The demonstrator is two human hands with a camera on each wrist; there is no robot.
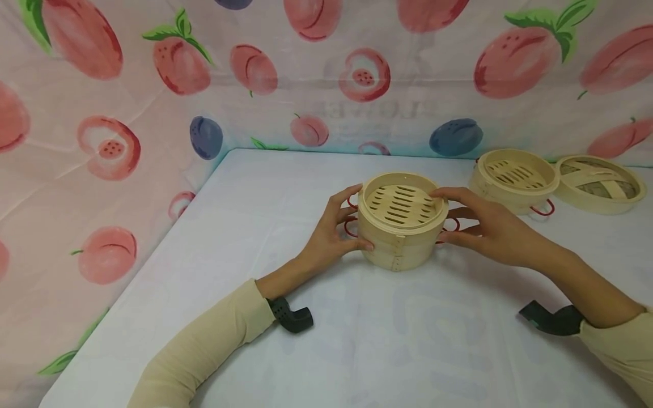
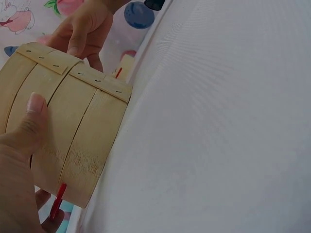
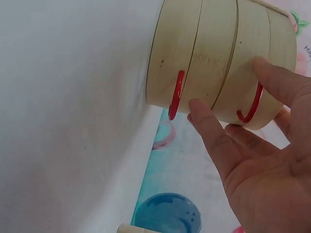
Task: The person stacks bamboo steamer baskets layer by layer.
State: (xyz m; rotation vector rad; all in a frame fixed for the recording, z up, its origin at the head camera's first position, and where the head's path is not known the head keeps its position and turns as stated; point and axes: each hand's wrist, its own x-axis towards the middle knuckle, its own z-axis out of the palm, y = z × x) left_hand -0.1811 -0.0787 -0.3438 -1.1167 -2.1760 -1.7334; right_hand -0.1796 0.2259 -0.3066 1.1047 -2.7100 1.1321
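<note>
Two stacked bamboo steamer tiers (image 1: 400, 249) stand on the white table, the slotted base (image 1: 400, 205) of the upper one facing up. Red handles (image 3: 176, 94) stick out from their sides. My left hand (image 1: 331, 226) grips the left side of the stack, its thumb across the lower front wall and its other fingers behind. On the right, my right hand (image 1: 487, 226) holds the stack, one finger at the top rim and the thumb low on the wall. In the left wrist view, the left thumb (image 2: 33, 119) lies flat on the bamboo wall (image 2: 82, 131).
Behind and to the right stands another bamboo steamer tier (image 1: 514, 178) with red handles. A woven bamboo lid (image 1: 599, 186) sits beside it at the far right. Fruit-printed cloth (image 1: 306, 79) hangs along the back and left of the table (image 1: 285, 362).
</note>
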